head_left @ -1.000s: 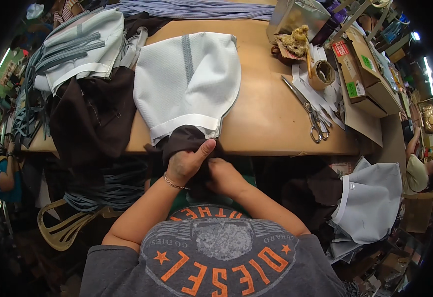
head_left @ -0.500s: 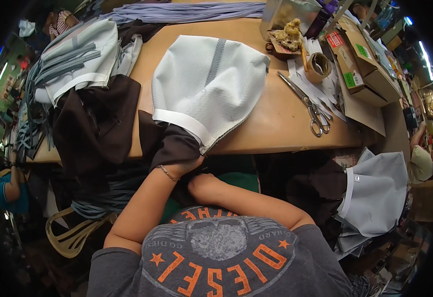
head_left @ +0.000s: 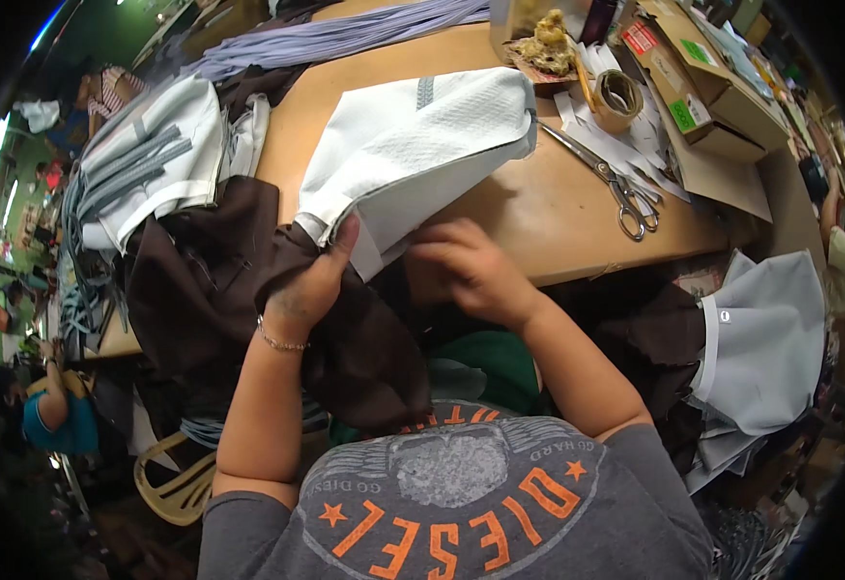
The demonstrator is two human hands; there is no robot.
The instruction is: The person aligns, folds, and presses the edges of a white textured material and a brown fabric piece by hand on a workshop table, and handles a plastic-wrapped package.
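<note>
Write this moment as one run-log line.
left hand: grips brown cloth | right hand: on white cloth edge | scissors: on table

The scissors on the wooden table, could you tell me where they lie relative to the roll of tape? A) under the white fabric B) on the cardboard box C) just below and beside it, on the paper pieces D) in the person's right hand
C: the scissors lie flat on the table just below the roll of tape, apart from the right hand.

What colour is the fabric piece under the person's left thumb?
White, with a quilted texture and a grey stripe: the white fabric piece, pinched by the left hand, head view.
</note>
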